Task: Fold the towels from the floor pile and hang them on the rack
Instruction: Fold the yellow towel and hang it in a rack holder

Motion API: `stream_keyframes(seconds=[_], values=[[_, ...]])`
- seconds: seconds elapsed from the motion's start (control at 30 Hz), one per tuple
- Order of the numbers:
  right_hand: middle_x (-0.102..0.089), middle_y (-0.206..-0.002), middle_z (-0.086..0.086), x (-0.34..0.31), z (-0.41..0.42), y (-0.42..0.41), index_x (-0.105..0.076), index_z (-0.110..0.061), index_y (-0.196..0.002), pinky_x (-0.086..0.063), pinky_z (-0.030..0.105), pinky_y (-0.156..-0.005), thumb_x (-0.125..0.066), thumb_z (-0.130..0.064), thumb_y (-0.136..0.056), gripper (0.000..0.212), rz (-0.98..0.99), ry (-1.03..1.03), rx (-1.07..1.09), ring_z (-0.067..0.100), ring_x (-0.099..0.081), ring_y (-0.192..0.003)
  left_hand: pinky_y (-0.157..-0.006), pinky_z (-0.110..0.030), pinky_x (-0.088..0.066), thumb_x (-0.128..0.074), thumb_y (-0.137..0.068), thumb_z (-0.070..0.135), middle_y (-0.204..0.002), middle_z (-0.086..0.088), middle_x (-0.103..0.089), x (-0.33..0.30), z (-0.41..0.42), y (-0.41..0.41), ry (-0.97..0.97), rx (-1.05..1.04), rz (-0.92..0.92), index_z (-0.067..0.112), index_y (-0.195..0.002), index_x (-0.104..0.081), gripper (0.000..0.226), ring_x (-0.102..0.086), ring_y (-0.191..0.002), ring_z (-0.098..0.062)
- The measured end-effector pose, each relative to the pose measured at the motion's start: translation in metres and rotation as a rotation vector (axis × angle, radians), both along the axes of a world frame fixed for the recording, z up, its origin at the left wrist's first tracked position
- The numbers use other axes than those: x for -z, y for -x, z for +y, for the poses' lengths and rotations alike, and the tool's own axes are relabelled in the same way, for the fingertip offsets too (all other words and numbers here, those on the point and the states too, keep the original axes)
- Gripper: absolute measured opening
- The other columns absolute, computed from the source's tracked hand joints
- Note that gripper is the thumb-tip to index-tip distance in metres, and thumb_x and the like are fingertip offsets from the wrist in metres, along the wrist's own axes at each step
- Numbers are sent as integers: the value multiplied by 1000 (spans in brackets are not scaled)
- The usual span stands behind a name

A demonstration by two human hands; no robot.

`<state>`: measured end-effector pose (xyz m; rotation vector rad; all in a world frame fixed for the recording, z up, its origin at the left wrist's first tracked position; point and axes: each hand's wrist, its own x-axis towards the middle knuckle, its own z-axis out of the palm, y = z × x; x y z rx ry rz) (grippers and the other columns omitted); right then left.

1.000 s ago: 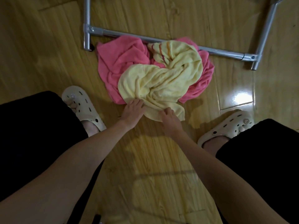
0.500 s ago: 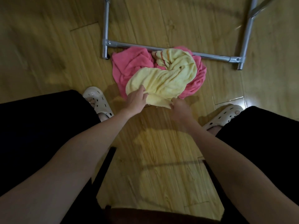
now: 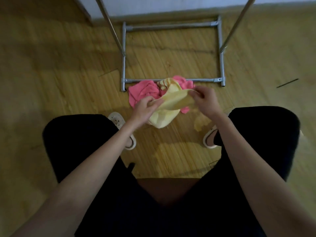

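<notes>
Left hand point(image 3: 143, 108) and right hand point(image 3: 204, 98) pinch the yellow towel point(image 3: 172, 102), its edge stretched crosswise between them above the pink towel point(image 3: 144, 90).

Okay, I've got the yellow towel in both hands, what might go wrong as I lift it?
The yellow towel trails back into the pile, so lifting may drag the pink towel along. Both hands hold one bunched edge, so it may not open flat. The pile lies against the rack's base bar, where cloth could snag.
</notes>
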<state>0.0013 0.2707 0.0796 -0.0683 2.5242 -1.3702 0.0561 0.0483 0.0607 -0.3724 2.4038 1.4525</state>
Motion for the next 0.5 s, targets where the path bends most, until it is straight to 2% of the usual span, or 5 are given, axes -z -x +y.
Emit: stream_keyframes(seconds=[0.13, 0.23, 0.3, 0.37, 0.5], values=[[-66, -81, -3, -74, -7, -11, -71, -6, -96, -38, 9, -63, -58, -16, -93, 17, 181, 56, -11, 5, -56, -73, -67, -45, -46, -59, -87, 51, -76, -15, -61, -66, 4, -5, 16, 15, 178, 6, -83, -64, 46, -57, -71, -24], [-66, -88, -7, -117, -15, -19, -71, -5, -101, -40, 4, -70, -58, -17, -93, 19, 315, 91, -7, -2, -57, -82, -52, -37, -32, -52, -96, 36, -58, -11, -46, -110, 6, -10, 60, 24, 303, 2, -69, -49, 43, -43, -53, -14], [-66, -89, -7, -141, -18, -23, -71, -5, -100, -42, 6, -71, -58, -17, -93, 19, 409, 111, -4, -1, -58, -84, -51, -30, -26, -51, -97, 33, -57, -6, -39, -135, 6, -19, 65, 39, 342, -2, -71, -49, 44, -36, -51, -10], [-67, -87, -7, -162, -19, -27, -71, -5, -99, -41, 7, -68, -58, -17, -93, 19, 494, 132, -7, 0, -59, -82, -51, -30, -27, -51, -97, 33, -58, -4, -42, -154, 6, -30, 63, 64, 372, -2, -73, -53, 43, -38, -52, -10], [-69, -84, -2, -188, -16, -33, -70, -6, -96, -44, 17, -66, -58, -21, -92, 20, 562, 116, -20, 7, -61, -77, -56, -33, -33, -51, -96, 35, -66, -12, -48, -188, 9, -43, -90, -34, 403, -8, -79, -52, 46, -44, -60, -20]])
